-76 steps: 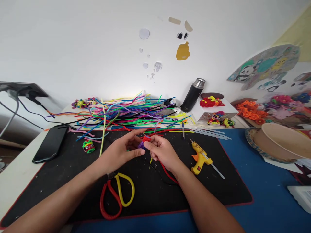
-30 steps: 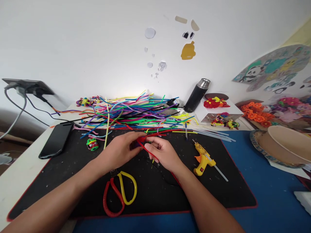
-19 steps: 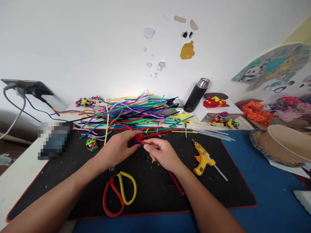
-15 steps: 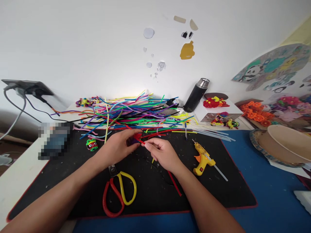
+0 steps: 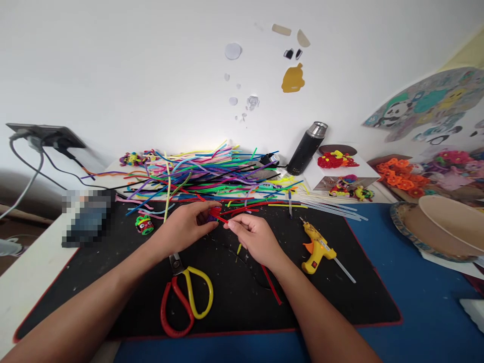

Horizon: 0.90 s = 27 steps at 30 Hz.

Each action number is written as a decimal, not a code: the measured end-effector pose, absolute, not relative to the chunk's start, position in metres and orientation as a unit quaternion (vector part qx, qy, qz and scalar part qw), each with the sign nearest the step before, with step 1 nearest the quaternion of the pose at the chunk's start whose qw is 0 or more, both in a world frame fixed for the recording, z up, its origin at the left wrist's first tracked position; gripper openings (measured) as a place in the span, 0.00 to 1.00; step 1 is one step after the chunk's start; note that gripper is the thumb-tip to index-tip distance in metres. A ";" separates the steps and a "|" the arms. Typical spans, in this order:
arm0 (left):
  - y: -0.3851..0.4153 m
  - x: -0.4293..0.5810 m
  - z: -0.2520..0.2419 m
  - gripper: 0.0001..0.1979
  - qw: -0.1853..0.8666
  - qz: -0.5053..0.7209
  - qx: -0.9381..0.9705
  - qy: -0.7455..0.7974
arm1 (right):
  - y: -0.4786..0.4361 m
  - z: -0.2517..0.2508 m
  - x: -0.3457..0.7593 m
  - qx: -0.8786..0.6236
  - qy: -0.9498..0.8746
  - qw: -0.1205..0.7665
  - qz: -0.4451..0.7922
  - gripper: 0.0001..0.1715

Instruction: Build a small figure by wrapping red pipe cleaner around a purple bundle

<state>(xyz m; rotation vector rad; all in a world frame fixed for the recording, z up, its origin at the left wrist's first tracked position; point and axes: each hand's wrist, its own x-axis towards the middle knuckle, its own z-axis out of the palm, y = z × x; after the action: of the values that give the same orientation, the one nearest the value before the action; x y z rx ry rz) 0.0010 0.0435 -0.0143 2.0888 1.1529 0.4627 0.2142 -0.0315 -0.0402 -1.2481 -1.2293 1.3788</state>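
Over the black mat, my left hand (image 5: pixel 185 227) is closed on a small red and purple pipe-cleaner piece (image 5: pixel 215 213), partly hidden by its fingers. A red pipe cleaner (image 5: pixel 224 220) runs from that piece to my right hand (image 5: pixel 259 241), which pinches it between thumb and forefinger. Below my left wrist lie scissors (image 5: pixel 200 292) with one red and one yellow handle. Another red pipe cleaner (image 5: pixel 272 285) rests on the mat, partly under my right forearm. To the right of my right hand is a yellow glue gun (image 5: pixel 317 247) with a clear stick in its back.
A heap of colourful pipe cleaners (image 5: pixel 204 171) lines the wall behind the mat (image 5: pixel 242 312). A small red-and-green figure (image 5: pixel 144 225) sits at left near a phone-like blurred object (image 5: pixel 88 219). A black flask (image 5: pixel 307 148) leans at the back; bowls (image 5: pixel 404 237) stand at right.
My right fingers have shifted very slightly right along the red pipe cleaner, showing a bit more of it between the hands. My left hand keeps its hold. The view has moved a little.
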 end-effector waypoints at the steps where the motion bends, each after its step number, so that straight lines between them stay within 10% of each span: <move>1: 0.044 0.001 -0.014 0.28 0.370 0.183 0.794 0.446 | -0.032 -0.040 0.215 -0.504 -0.495 0.441 0.554 0.20; 10: 0.047 0.001 -0.008 0.32 0.563 0.191 0.685 0.422 | -0.031 -0.040 0.217 -0.513 -0.504 0.440 0.538 0.21; 27: 0.050 -0.001 -0.003 0.30 0.619 0.168 0.660 0.390 | -0.030 -0.042 0.216 -0.511 -0.493 0.444 0.546 0.24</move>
<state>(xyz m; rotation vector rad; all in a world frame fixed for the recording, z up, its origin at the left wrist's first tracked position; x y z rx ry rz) -0.0009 0.0499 -0.0033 1.5190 0.8966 0.3866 0.2165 -0.0304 -0.0419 -1.2674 -1.2214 1.3547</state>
